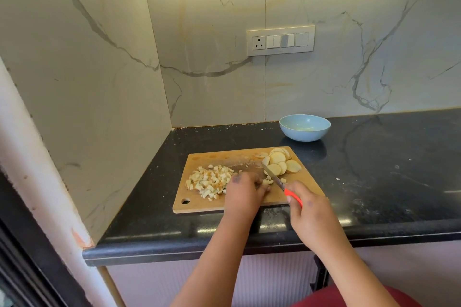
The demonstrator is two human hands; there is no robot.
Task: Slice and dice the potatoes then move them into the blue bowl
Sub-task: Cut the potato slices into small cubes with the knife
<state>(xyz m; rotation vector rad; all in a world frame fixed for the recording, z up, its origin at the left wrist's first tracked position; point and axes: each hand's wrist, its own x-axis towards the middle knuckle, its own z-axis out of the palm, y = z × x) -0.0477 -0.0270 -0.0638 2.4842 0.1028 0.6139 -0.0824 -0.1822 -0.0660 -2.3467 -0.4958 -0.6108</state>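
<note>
Black stone surface (374, 169), head view: wooden cutting board (199, 204) near its front edge, within reach. Left hand (245, 190) pinning potato bits, seemingly. Right hand (305, 209) gripping orange-handled knife (279, 182). Diced potato heap (209, 180) left, round potato slices (280, 161) waiting right, pale blue bowl (304, 127) apparently empty behind.

Pale diced potato heap (209, 180) left, round potato slices (280, 161) right; empty blue bowl (304, 127) behind.
</note>
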